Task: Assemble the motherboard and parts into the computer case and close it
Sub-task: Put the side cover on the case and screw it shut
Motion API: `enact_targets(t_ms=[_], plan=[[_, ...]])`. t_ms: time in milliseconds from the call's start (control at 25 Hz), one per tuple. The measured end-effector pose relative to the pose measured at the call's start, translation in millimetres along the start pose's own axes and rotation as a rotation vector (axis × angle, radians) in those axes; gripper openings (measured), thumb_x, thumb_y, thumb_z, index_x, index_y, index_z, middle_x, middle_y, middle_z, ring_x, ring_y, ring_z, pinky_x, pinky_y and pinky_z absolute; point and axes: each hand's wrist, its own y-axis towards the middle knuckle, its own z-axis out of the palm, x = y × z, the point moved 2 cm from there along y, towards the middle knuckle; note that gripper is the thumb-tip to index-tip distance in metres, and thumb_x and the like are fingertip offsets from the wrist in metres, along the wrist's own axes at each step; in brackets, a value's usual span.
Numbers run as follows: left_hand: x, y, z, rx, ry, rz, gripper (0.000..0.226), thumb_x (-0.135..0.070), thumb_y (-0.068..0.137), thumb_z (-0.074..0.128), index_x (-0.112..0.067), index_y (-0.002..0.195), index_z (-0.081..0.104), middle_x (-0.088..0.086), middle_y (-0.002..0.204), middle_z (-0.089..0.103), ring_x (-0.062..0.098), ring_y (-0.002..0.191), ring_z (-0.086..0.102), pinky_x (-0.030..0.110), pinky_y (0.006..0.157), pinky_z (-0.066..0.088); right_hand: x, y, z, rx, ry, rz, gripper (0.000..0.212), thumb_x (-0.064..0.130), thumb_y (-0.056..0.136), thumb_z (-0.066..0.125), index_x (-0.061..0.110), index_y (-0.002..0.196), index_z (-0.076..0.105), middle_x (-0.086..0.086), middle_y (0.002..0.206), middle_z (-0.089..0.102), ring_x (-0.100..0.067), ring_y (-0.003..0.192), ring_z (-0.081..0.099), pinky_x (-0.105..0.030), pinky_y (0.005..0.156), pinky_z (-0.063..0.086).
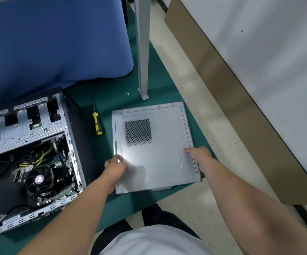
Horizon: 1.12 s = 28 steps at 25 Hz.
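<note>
In the head-camera view, looking down at a green work mat (112, 92), a grey metal side panel (160, 162) lay flat in the centre-right of the frame, its inner face up and a square patch of vent holes (138, 132) toward its upper left. The panel's far edge pointed to the top of the frame and its near edge reached toward the person at the bottom. The left hand (115, 169) gripped the panel's left edge low down, fingers curled over the rim. The right hand (198, 155) held the opposite right edge at about the same height, thumb on top and the remaining fingers hidden under or behind the rim. Both grips sat on the near half of the panel, so most of its length stretched away from the hands. The open computer case (29, 162) lay on its side at the lower left of the frame, opening upward, with a cooler fan (39, 179), cables and a board visible inside. The case sat to the left of the panel, just apart from it, nearer the left hand. By that layout, the panel would likely need to travel leftward over the opening. A yellow-handled screwdriver (97, 124) lay on the mat between case and panel, toward the upper centre. A blue cloth (53, 39) filled the upper left.
</note>
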Motion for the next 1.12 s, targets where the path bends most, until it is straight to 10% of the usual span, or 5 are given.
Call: enact_targets(t_ms=[320,480,760,920,1120], plan=[[-42,-43,15,0.132,0.215,0.210,0.042,-0.035,0.099,0.062,-0.034,0.140,0.055,0.004,0.161,0.031,0.029,0.133,0.047,0.045,0.102,0.049,21,-91,-32,0.432,0.387,-0.348,0.049,0.047,0.070,0.090,0.015,0.102,0.071,-0.016,0.120,0.070,-0.027,0.106,0.071,-0.047,0.098,0.053],[-76,-88,11,0.225,0.114,0.404,0.059,-0.051,0.095,0.064,-0.044,0.150,0.044,-0.008,0.160,0.039,0.020,0.140,0.044,0.048,0.114,0.041,40,-162,-4,0.536,0.414,-0.424,0.071,0.081,0.074,0.068,0.017,0.105,0.070,-0.008,0.106,0.073,-0.028,0.102,0.072,-0.045,0.092,0.053],[-100,-149,-61,0.267,-0.084,0.482,0.107,-0.091,0.066,0.062,-0.041,0.156,0.032,-0.013,0.162,0.034,0.022,0.146,0.038,0.065,0.105,0.044,62,-259,101,0.714,0.565,-0.592,0.044,0.054,0.100,0.054,0.028,0.134,0.065,-0.009,0.138,0.065,-0.031,0.130,0.060,-0.054,0.107,0.049],[-107,-160,-96,0.103,0.024,0.544,0.070,-0.053,0.085,0.068,-0.031,0.145,0.040,-0.003,0.123,0.062,0.027,0.101,0.070,0.057,0.069,0.063,68,-278,144,0.579,0.497,-0.646,0.037,0.046,0.093,0.059,0.024,0.123,0.065,-0.008,0.132,0.067,-0.030,0.129,0.058,-0.051,0.104,0.052],[-102,-154,-144,-0.156,0.085,0.661,0.022,-0.009,0.087,0.046,-0.008,0.104,0.059,0.016,0.100,0.066,0.040,0.095,0.067,0.047,0.075,0.060,53,-272,186,0.505,0.189,-0.638,0.040,0.037,0.090,0.072,0.027,0.127,0.062,0.006,0.129,0.066,-0.016,0.120,0.061,-0.041,0.102,0.053]])
